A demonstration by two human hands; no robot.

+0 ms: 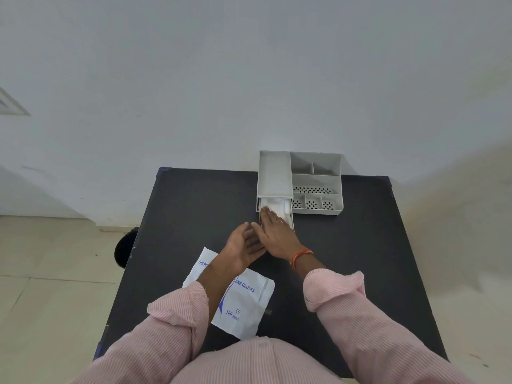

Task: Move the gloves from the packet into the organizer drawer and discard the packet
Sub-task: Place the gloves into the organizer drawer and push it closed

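Right hand: flat, palm down, fingers stretched out and gripping nothing, laid over the open drawer just right of the frame's centre.
Left hand: just beside the right one, on edge with palm turned toward it, fingers loosely spread and holding nothing.
Gloves: a pale, crumpled mass inside the drawer, partly under the right fingertips.
Drawer: white, pulled out from the bottom left of the organizer toward the person.
Organizer: grey, several open compartments (some with perforated floors), at the counter's far edge against the wall.
Packet: white with blue print, lying flat on the counter in the lower middle of the frame, partly hidden by the left forearm.
Counter: dark, matte.
Sleeves: pink striped, rolled back at both forearms.
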